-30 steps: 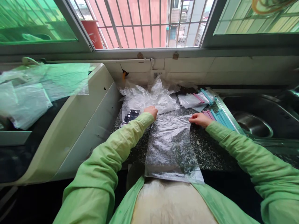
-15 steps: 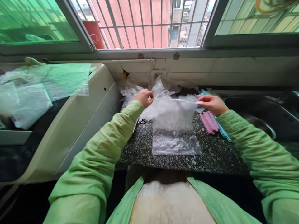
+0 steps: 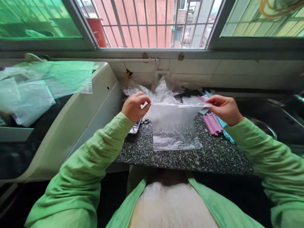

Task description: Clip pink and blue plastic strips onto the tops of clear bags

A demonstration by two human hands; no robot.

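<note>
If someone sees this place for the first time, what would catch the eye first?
Probably the clear plastic bag, its top edge held by the left hand and the right hand over the speckled counter. Next, perhaps the pink strips beside blue strips at the right, then the barred window behind.

Bright daylight from the window (image 3: 152, 23), lower left dark
</note>
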